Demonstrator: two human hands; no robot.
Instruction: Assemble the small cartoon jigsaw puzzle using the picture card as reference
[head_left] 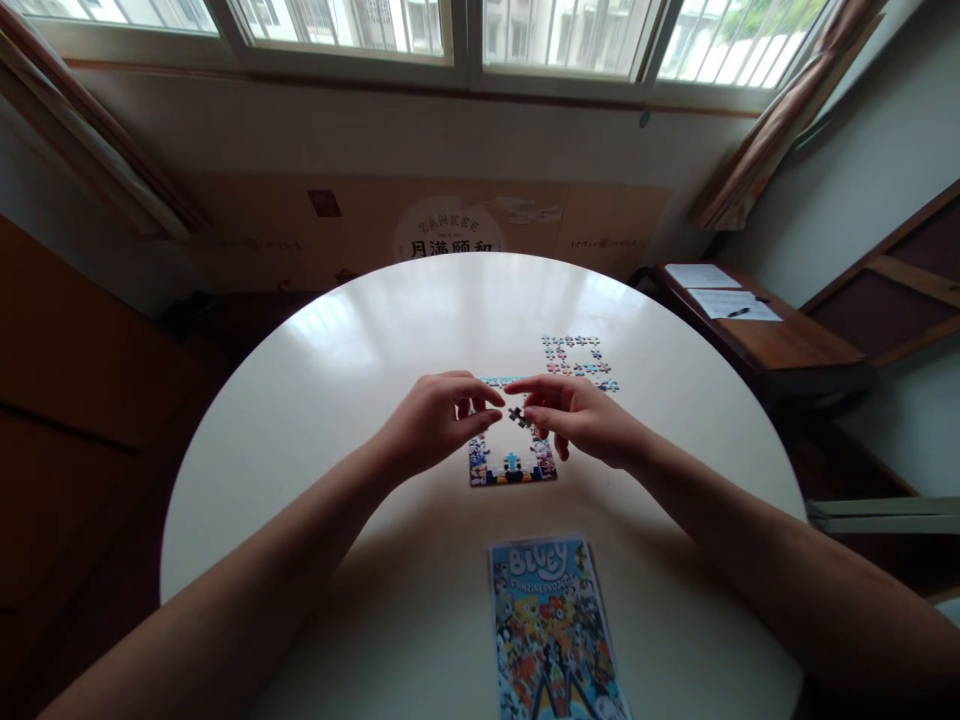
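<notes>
A partly assembled jigsaw puzzle lies on the white table, its border joined and its middle showing bare tabletop. My right hand is over the right side of the border, with a small dark puzzle piece at its thumb tip, apparently pinched. My left hand hovers over the left side, thumb and fingertips apart with nothing seen between them. Both hands hide parts of the border. A light-blue piece stands up from the bottom edge inside the frame.
Several loose puzzle pieces are laid out in rows beyond my right hand. A colourful Bluey picture sheet lies near me on the round table. At the right, a wooden side table bears papers and a pen.
</notes>
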